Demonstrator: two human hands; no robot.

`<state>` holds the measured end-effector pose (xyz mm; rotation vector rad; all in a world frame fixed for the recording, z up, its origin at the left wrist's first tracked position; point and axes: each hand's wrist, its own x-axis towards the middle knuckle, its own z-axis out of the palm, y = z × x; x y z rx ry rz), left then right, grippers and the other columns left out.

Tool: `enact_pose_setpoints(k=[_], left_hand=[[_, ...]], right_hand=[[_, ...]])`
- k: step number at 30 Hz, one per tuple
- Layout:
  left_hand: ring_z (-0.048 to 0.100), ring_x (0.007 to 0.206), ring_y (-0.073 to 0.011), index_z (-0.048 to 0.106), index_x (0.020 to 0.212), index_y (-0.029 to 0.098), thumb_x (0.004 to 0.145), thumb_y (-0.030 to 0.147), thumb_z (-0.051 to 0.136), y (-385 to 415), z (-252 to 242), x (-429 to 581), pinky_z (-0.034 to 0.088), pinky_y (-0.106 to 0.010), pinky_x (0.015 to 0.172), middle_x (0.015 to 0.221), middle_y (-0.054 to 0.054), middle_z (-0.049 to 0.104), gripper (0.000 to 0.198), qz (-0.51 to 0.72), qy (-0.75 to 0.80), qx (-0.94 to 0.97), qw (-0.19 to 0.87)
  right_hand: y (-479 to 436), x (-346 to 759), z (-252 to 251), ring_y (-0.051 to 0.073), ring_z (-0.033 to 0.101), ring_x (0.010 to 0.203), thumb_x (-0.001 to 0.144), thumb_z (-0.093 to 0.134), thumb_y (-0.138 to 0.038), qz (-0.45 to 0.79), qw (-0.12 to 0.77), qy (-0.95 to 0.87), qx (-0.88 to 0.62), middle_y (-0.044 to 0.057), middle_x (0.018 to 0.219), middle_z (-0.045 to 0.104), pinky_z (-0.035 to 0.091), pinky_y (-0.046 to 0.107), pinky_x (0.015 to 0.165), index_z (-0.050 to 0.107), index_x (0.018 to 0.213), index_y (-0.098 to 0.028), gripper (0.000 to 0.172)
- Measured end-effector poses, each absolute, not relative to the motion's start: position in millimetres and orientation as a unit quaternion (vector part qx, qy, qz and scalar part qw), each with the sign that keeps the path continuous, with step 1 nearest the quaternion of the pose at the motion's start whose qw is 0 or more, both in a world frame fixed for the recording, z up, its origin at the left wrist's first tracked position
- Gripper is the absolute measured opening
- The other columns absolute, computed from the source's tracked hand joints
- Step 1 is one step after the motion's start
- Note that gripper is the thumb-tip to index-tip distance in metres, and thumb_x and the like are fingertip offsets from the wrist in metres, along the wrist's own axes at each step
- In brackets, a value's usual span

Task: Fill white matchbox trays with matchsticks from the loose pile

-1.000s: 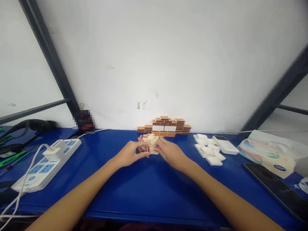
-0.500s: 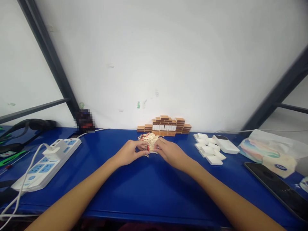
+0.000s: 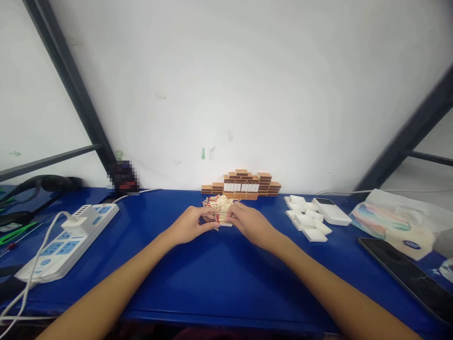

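Observation:
Between my hands is a small white matchbox tray [image 3: 226, 225] with red-headed matches lying in it, heads to the left. My left hand [image 3: 191, 225] is closed on the tray's left end, thumb in front. My right hand [image 3: 250, 224] is closed at the right end, its fingertips pressed on the matches there; whether they also grip the tray is hidden. Just behind the tray lies a loose pile of matches [image 3: 221, 202]. Beyond it, brown matchboxes [image 3: 240, 195] are stacked against the wall, with several white tray ends showing among them.
To the right lie several white matchbox trays [image 3: 306, 220], a white device with a dark screen [image 3: 331, 211], a tissue pack [image 3: 392, 226] and a black phone [image 3: 403, 276]. A power strip [image 3: 71, 245] with a white cable stands left, on the blue table [image 3: 212, 283].
Both hands stay almost in place. More of the tray's front edge and of the matches in it shows between my fingers now. The camera view has shifted slightly.

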<state>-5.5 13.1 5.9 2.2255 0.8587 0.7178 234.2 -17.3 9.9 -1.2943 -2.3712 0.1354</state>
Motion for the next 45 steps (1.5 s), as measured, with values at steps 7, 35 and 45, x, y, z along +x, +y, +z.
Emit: enact_pose_setpoints(k=[7,35,45], left_hand=[[0.075,0.086,-0.0214,0.073,0.118,0.021,0.091,0.046,0.070,12.5,7.4,-5.3,0.055,-0.027,0.071,0.097,-0.005,0.081,0.037,0.275,0.327,0.842,0.328],[0.075,0.087,-0.0195,0.069,0.125,0.020,0.092,0.045,0.069,12.1,7.2,-4.0,0.053,-0.025,0.071,0.098,-0.004,0.080,0.041,0.275,0.328,0.833,0.350],[0.075,0.088,-0.0204,0.068,0.123,0.019,0.092,0.043,0.069,14.2,5.0,-5.7,0.049,-0.025,0.066,0.100,-0.005,0.081,0.040,0.280,0.338,0.828,0.348]], right_hand=[[-16.0,234.4,9.1,0.015,0.057,0.077,0.104,0.052,-0.024,0.052,0.236,-0.848,-0.471,0.003,0.098,0.063,0.038,0.027,0.067,0.056,0.096,-0.021,0.010],[-15.5,240.3,13.0,0.017,0.057,0.081,0.105,0.049,-0.024,0.042,0.281,-0.856,-0.432,0.004,0.096,0.061,0.040,0.028,0.071,0.056,0.095,-0.020,0.014],[-18.7,245.2,19.1,0.017,0.056,0.079,0.101,0.054,-0.020,0.083,0.225,-0.861,-0.447,0.004,0.096,0.062,0.039,0.027,0.068,0.053,0.090,-0.020,0.011]])
